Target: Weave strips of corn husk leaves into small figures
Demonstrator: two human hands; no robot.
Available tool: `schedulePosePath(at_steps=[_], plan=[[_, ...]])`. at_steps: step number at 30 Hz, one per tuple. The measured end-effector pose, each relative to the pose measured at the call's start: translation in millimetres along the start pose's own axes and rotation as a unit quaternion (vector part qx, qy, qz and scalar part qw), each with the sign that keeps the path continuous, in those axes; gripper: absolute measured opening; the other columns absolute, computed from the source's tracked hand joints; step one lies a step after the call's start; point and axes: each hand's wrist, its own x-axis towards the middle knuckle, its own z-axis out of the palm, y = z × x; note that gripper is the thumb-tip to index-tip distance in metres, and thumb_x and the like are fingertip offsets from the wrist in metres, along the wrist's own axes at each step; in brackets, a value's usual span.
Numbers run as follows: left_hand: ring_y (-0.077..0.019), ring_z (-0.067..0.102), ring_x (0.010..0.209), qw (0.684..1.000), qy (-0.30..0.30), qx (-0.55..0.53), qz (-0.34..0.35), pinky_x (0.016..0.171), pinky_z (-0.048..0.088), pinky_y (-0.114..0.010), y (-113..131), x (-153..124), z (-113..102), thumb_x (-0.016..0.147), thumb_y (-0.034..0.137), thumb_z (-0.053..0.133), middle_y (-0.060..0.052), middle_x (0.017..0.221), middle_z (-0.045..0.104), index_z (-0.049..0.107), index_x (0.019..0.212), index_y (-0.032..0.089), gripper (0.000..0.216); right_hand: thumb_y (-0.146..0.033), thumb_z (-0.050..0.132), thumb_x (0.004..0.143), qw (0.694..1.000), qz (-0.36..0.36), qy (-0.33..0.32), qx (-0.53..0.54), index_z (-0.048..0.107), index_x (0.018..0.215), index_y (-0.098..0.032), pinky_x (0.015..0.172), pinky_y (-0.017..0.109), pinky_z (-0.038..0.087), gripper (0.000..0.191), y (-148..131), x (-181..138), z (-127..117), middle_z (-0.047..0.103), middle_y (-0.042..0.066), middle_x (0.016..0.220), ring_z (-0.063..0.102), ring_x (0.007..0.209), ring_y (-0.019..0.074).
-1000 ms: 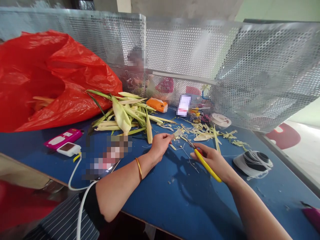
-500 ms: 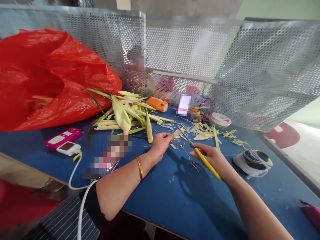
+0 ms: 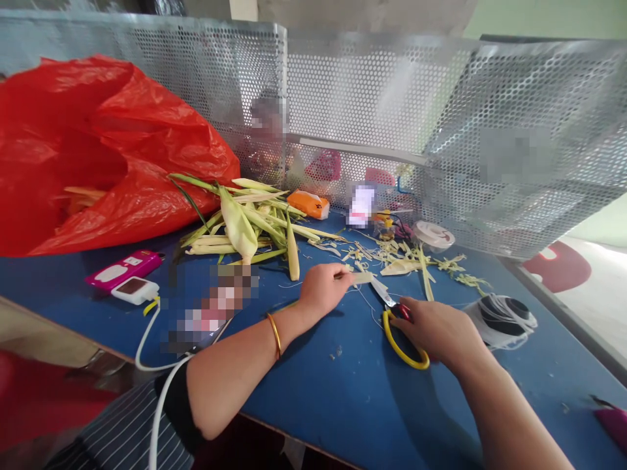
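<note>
My left hand [image 3: 324,290], with a gold bangle at the wrist, pinches a short pale strip of corn husk [image 3: 363,277]. In my right hand [image 3: 438,329] is a pair of scissors [image 3: 406,361] with yellow and red handles. Their blades point up and left and reach the strip's free end; whether they touch it I cannot tell. Behind my left hand lies a heap of green and cream corn husks [image 3: 242,228]. Small husk cuttings [image 3: 399,266] and loose threads are scattered beyond both hands. A ball of white thread on a dark core [image 3: 507,316] sits just right of my right hand.
A big red plastic bag [image 3: 161,143] fills the left side of the blue table [image 3: 313,385]. Nearby are a magenta box [image 3: 125,269], a white device [image 3: 134,290] and its cable. Toward the perforated metal screen [image 3: 353,91] are an orange tissue pack [image 3: 308,204], a lit phone [image 3: 361,205] and a tape roll [image 3: 434,235].
My left hand has moved slightly right and down with the strip. The scissors have turned over, showing a yellow handle loop below my right hand, which has shifted right.
</note>
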Motion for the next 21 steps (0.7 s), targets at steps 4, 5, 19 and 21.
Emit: schedulePosePath(at_steps=[4, 5, 19, 21], plan=[[-0.0154, 0.062, 0.075, 0.978, -0.068, 0.145, 0.133, 0.062, 0.034, -0.025, 5, -12, 3, 0.086, 0.032, 0.059, -0.001, 0.079, 0.072, 0.072, 0.075, 0.020, 0.020, -0.045, 0.048, 0.092, 0.978, -0.056, 0.141, 0.140, 0.064, 0.115, -0.026, 0.061, 0.031, 0.044, 0.033, -8, -6, -3, 0.072, 0.009, 0.110, 0.070, 0.082, 0.0248], [-0.0154, 0.063, 0.078, 0.969, -0.087, 0.164, 0.164, 0.064, 0.035, -0.025, 5, -13, 4, 0.087, 0.032, 0.058, -0.001, 0.081, 0.072, 0.072, 0.078, 0.021, 0.021, -0.044, 0.047, 0.093, 0.962, -0.093, 0.165, 0.196, 0.061, 0.120, -0.026, 0.064, 0.030, 0.046, 0.035, -11, -6, -2, 0.070, 0.008, 0.115, 0.070, 0.082, 0.0224], [-0.0150, 0.066, 0.079, 0.958, -0.005, 0.185, 0.219, 0.068, 0.039, -0.025, -11, 13, -15, 0.091, 0.043, 0.056, 0.000, 0.080, 0.073, 0.071, 0.076, 0.022, 0.031, -0.037, 0.044, 0.083, 0.959, -0.055, 0.101, 0.260, 0.062, 0.074, -0.025, 0.053, 0.026, 0.037, 0.023, 10, 6, 0, 0.065, -0.001, 0.057, 0.060, 0.056, 0.0185], [-0.0157, 0.066, 0.089, 0.969, 0.103, 0.152, 0.164, 0.074, 0.043, -0.024, -16, 22, -25, 0.096, 0.035, 0.049, -0.002, 0.095, 0.074, 0.071, 0.090, 0.022, 0.027, -0.038, 0.045, 0.081, 0.958, 0.021, 0.155, 0.241, 0.063, 0.075, -0.025, 0.052, 0.027, 0.038, 0.023, 24, 11, 0, 0.067, 0.001, 0.059, 0.062, 0.057, 0.0203]])
